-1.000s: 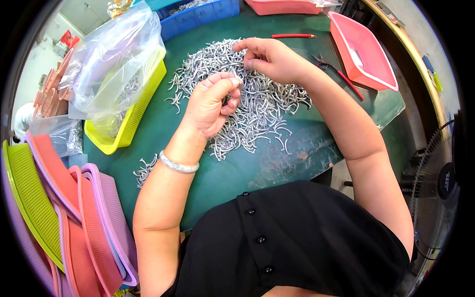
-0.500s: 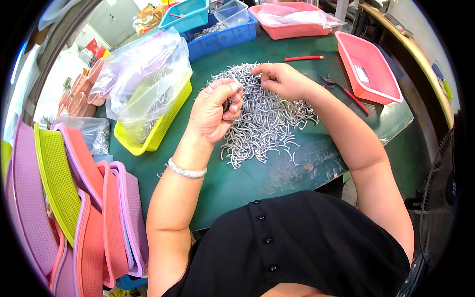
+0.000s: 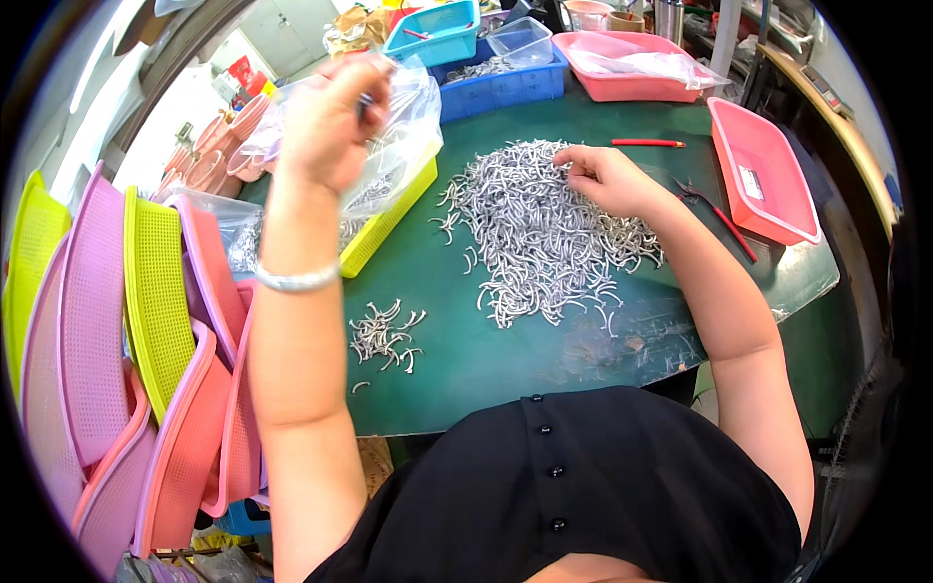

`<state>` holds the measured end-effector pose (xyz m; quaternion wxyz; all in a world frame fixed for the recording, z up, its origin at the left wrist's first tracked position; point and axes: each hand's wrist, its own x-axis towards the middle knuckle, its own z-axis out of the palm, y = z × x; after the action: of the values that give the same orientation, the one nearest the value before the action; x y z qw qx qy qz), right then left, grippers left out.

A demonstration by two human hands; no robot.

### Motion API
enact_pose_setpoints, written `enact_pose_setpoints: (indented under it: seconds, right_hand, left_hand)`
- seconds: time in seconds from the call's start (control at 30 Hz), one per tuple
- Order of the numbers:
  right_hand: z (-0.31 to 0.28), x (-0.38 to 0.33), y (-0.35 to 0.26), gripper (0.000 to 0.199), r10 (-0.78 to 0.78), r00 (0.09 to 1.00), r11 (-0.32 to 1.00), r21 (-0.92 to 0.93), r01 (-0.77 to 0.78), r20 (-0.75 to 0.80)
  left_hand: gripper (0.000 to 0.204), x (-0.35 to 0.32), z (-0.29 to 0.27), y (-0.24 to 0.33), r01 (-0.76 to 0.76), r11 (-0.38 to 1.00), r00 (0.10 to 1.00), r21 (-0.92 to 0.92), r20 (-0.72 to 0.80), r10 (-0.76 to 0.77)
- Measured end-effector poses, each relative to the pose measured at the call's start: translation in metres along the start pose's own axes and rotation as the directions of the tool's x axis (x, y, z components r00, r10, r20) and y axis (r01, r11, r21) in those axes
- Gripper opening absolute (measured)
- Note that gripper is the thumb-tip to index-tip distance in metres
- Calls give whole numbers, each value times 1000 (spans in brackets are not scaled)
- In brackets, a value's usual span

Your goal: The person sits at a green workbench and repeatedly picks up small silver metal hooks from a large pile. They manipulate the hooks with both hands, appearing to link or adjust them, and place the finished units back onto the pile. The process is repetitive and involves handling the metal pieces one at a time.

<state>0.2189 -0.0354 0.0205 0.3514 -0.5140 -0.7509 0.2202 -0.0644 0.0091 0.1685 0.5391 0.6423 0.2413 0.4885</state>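
Observation:
My left hand [image 3: 335, 126] is raised over the yellow-green basket [image 3: 394, 219], blurred by motion. Its fingers are curled round something dark that I cannot make out. A clear plastic bag [image 3: 403, 126] lies in the basket, partly behind that hand. My right hand [image 3: 614, 182] rests at the far right side of a big pile of small curved silvery metal pieces [image 3: 544, 233]. Its index finger stretches over the pile and the other fingers are bent, with nothing visible between them. A small separate heap of the same pieces [image 3: 382, 335] lies near my left forearm.
Red-handled pliers [image 3: 724, 223] and a red rod [image 3: 648, 143] lie right of the pile. A pink basket [image 3: 768, 170] stands at the right, another pink basket [image 3: 632, 83] and a blue bin [image 3: 505, 92] at the back. Stacked coloured baskets [image 3: 160, 301] crowd the left side.
My left hand has moved away from the pile, left and up, over the basket. The small heap has come out from behind my left forearm. My right hand stays at the pile; the view has shifted.

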Motion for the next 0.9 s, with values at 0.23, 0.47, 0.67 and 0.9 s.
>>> enact_pose_setpoints:
  seconds: [0.23, 0.47, 0.67, 0.9]
  right_hand:
    - [-1, 3, -3, 31, -55, 998, 998, 10, 55, -17]
    - [0, 2, -7, 30, -81, 996, 994, -83, 78, -33]
    - [11, -1, -8, 36, -210, 977, 968, -146, 205, -22]
    - [27, -1, -10, 40, -249, 961, 914, -357, 190, -125]
  left_hand:
    - [12, 41, -75, 20, 280, 635, 960, 719, -203, -194]
    - [24, 42, -94, -9, 69, 422, 993, 904, -102, 55]
    - [15, -5, 16, -23, -263, 794, 953, 549, 17, 304]
    - [11, -43, 77, -122, 229, 971, 973, 61, -8, -229]
